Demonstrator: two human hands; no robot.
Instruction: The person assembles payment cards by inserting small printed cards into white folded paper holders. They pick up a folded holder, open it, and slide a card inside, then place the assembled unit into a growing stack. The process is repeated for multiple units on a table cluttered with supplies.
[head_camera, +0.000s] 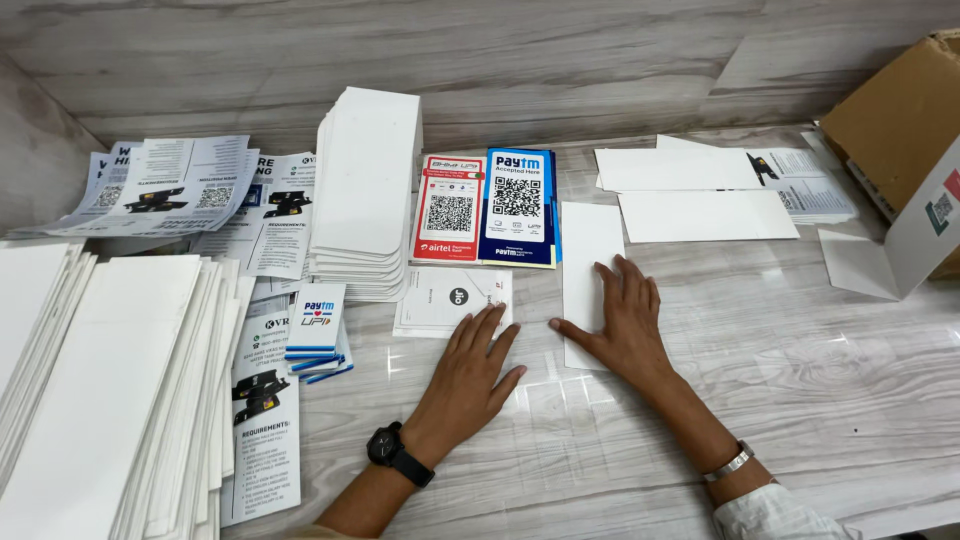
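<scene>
My right hand (622, 322) lies flat, fingers spread, on the lower half of a blank white card (590, 245) that sits upright on the marble counter. My left hand (472, 368) rests flat beside it, fingertips touching the lower right corner of a white leaflet (440, 298). A black watch is on my left wrist and a metal bracelet on my right. Neither hand grips anything. Just beyond the leaflet lie a red-and-white code card (449, 208) and a blue code card (519, 206), side by side.
A tall stack of white cards (365, 190) stands behind left. Long white sheets (90, 390) and printed flyers (170, 185) fill the left side, with small blue-and-white cards (317, 330). More white sheets (700, 195) and a cardboard box (905, 150) lie at right.
</scene>
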